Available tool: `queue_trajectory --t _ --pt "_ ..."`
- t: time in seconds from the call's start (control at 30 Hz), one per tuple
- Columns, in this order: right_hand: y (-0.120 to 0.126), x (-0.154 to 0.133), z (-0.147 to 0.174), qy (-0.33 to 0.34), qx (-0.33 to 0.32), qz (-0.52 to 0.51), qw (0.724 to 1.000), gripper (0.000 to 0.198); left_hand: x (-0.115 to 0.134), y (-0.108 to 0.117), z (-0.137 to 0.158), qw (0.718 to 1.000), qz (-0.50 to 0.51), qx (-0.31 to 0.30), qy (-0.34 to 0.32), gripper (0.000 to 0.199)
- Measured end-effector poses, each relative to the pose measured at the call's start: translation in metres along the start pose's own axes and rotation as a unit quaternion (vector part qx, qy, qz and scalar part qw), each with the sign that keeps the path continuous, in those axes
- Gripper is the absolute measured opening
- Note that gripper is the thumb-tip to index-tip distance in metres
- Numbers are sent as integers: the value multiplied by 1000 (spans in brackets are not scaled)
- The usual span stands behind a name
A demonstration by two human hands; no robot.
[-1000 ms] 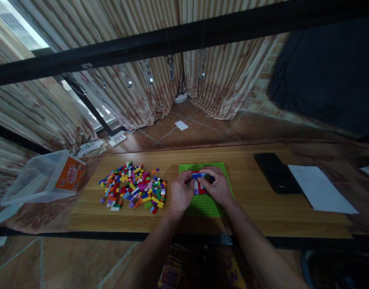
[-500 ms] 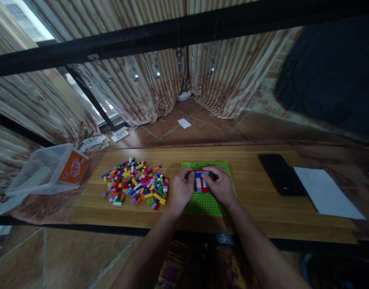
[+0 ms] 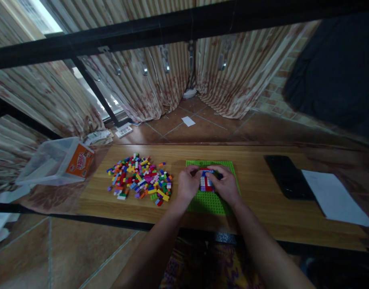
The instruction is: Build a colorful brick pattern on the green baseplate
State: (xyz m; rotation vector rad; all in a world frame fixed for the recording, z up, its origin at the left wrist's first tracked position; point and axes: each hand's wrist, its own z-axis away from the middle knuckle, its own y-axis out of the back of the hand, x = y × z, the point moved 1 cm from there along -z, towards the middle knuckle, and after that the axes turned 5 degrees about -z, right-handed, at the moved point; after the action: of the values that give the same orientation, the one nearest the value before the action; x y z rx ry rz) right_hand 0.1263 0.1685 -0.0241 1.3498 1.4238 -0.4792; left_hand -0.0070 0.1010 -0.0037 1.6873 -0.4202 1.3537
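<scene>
A small block of toy building bricks, in white, red, blue and purple, stands on a green studded baseplate. My left hand is at its left side, fingers curled and thumb pressed to its upper left. From the other side my right hand grips it, thumb on top near the blue bricks and fingers bent round the far right edge. Both hands partly hide the bricks. Left of the baseplate lies a heap of loose bricks in many colours.
The wooden table carries a black phone-like slab and white paper on the right. On the left, beyond the table's end, is a clear plastic box with an orange label. A dark metal bar crosses above.
The whole view has shifted slightly, so the table appears farther right. My left thumb has moved onto the top of the brick block, closer to my right thumb.
</scene>
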Motion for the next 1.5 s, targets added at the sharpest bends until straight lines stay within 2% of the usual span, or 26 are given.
queue_trajectory --t 0.17,0.47,0.57,0.73,0.9,1.0,1.07,1.13,1.23,1.33,1.4,1.5 --pt "1 1 -1 -20 -19 -15 1000 25 3 -2 0 1000 -23 -7 5 16" --pt "1 11 -7 -120 -75 -63 988 33 6 -5 -1 998 -47 -29 31 23" --pt "0 11 -6 -109 -80 -54 989 34 5 -4 -2 998 -48 -32 34 23" --pt "1 13 3 -42 -51 5 998 39 3 -3 -1 998 -37 -40 27 21" --pt "2 17 8 -73 -46 -1 996 45 7 9 14 1000 -19 -23 8 25" --pt "2 17 8 -96 -45 -2 994 45 1 37 21 999 2 23 -28 24" --pt "3 17 9 -106 -42 8 993 45 -10 68 21 995 -1 95 -34 21" --pt "3 17 9 -108 -42 19 993 45 -26 107 18 988 -10 157 4 19" --pt "4 17 9 -104 -41 27 993 46 -53 166 14 976 -23 214 45 19" --pt "4 18 9 -102 -39 32 994 46 -76 213 19 959 -38 268 79 22" --pt "4 19 10 -101 -39 34 993 45 -87 235 30 949 -48 294 99 25" --pt "4 20 10 -108 -34 35 993 45 -97 251 52 941 -62 310 123 29"
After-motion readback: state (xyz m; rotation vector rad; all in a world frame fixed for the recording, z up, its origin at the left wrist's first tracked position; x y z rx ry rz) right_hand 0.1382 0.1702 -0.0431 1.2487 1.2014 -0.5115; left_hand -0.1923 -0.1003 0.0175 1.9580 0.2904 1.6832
